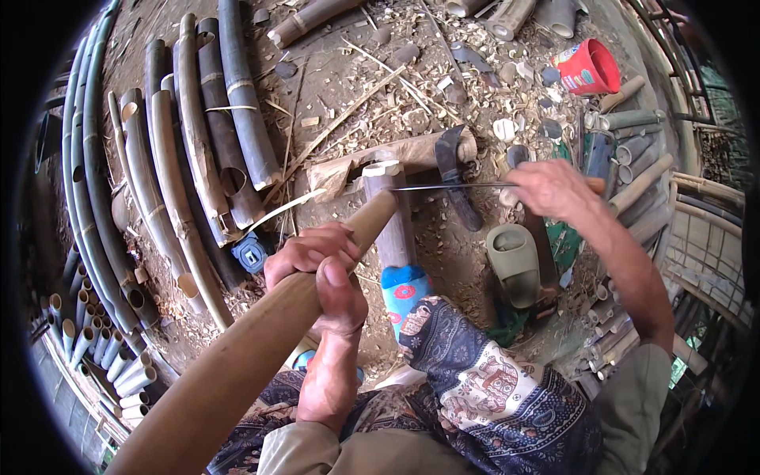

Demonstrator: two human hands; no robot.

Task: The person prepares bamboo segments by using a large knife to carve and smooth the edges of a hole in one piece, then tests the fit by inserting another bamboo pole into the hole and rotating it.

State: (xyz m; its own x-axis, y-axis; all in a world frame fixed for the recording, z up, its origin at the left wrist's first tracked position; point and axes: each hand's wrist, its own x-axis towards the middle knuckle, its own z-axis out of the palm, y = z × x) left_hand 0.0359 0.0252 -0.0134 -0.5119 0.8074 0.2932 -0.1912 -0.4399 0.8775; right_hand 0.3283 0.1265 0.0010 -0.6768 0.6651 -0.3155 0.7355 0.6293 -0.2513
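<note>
Outdoors, a seated person holds a bamboo pole and a long knife over ground littered with shavings.

Left hand [317, 273], centre frame, has its fingers wrapped tight around the bamboo pole [261, 340], which runs from the lower left up to its cut tip at centre. Right hand [554, 190], upper right, has its fingers curled closed on the handle of the knife [443, 187]; the thin blade lies level, its point at the pole's tip. Split bamboo lengths [190, 150] lie stacked at upper left. A red cup [590, 67] sits at the top right.
</note>
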